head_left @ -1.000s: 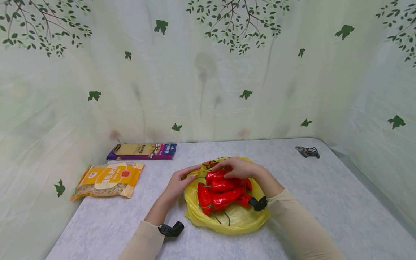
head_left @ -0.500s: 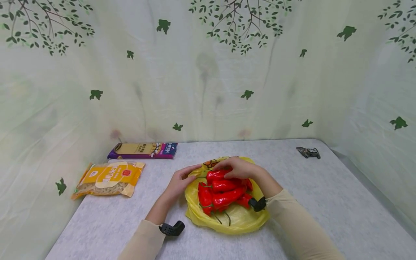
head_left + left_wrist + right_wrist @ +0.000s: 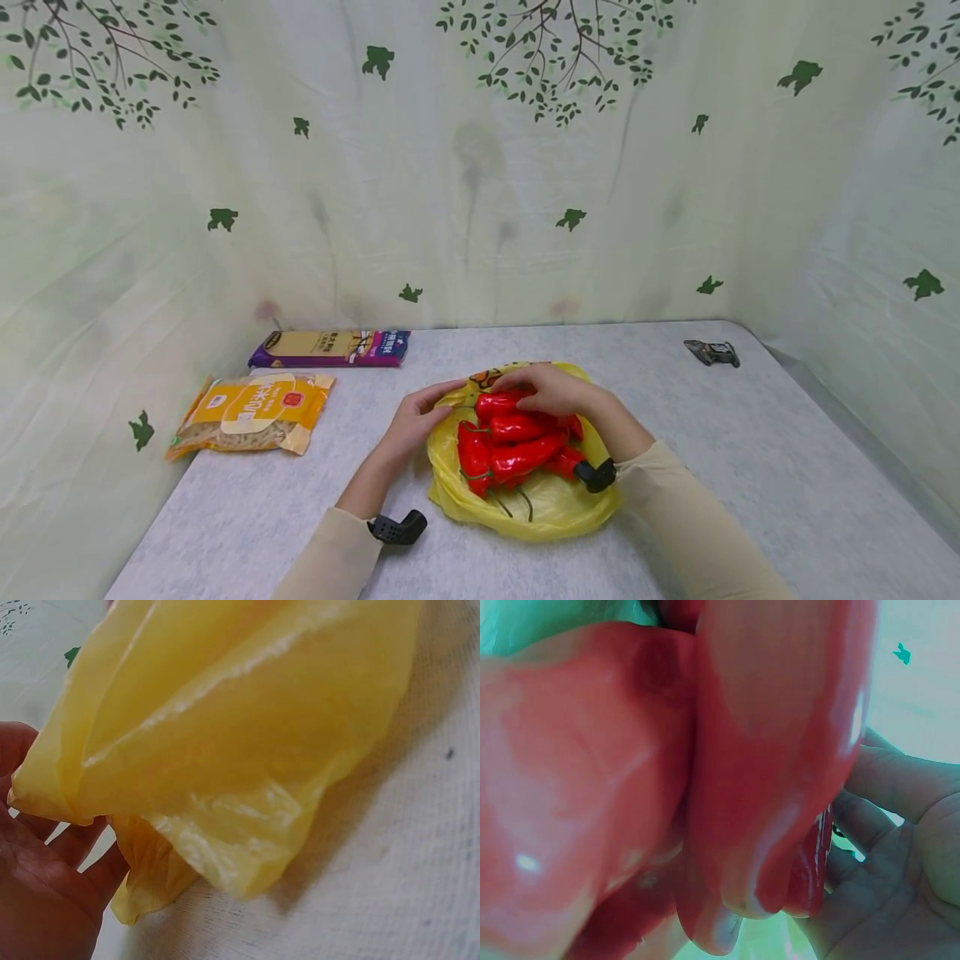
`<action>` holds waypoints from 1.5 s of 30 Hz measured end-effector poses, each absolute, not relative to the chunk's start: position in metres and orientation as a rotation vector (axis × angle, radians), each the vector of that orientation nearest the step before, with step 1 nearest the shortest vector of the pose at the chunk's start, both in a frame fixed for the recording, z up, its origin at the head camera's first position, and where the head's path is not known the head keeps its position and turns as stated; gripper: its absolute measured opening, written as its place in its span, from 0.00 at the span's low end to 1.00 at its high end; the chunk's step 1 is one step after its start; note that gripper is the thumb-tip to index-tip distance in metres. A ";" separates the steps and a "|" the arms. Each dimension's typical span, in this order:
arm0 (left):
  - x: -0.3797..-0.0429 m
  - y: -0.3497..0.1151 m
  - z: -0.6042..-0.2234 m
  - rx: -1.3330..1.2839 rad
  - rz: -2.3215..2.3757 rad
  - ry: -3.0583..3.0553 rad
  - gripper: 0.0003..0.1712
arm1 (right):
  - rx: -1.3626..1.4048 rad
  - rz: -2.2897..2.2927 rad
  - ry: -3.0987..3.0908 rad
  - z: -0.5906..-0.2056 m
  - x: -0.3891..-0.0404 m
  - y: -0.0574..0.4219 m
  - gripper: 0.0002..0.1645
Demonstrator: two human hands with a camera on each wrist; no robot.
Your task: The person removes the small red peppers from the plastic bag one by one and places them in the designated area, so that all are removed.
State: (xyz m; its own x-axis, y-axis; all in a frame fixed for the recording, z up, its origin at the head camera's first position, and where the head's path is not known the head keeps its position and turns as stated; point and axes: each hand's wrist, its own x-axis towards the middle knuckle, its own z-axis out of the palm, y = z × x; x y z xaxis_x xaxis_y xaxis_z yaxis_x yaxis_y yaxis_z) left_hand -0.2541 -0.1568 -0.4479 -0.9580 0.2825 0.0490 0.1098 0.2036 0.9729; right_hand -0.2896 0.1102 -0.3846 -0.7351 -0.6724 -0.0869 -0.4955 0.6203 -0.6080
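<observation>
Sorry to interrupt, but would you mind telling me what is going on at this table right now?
A person is handling a pile of red peppers lying on a yellow bag on the table. The right hand rests curled over the top of the peppers, and the left hand holds the bag's edge beside them. A yellow packet and a purple packet lie off to the left.

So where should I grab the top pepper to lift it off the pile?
Probably round its thick middle, from above. The top pepper lies sideways on the pile, its upper side bare; the right hand already rests over it there.
</observation>
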 end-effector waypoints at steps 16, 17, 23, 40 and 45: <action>-0.256 -0.157 -0.450 0.342 1.861 2.324 0.24 | -0.933 -0.870 2.565 -0.380 -0.282 0.118 0.25; -0.256 -0.157 -0.450 0.347 1.861 2.322 0.24 | -0.926 -0.876 2.573 -0.379 -0.281 0.119 0.25; -0.256 -0.157 -0.449 0.352 1.853 2.328 0.24 | -0.871 -0.927 2.615 -0.373 -0.277 0.125 0.26; -0.255 -0.154 -0.449 0.297 1.908 2.332 0.23 | -0.832 -1.253 2.657 -0.374 -0.268 0.150 0.26; -0.254 -0.155 -0.450 0.288 1.914 2.341 0.22 | -0.753 -1.358 2.625 -0.374 -0.265 0.155 0.27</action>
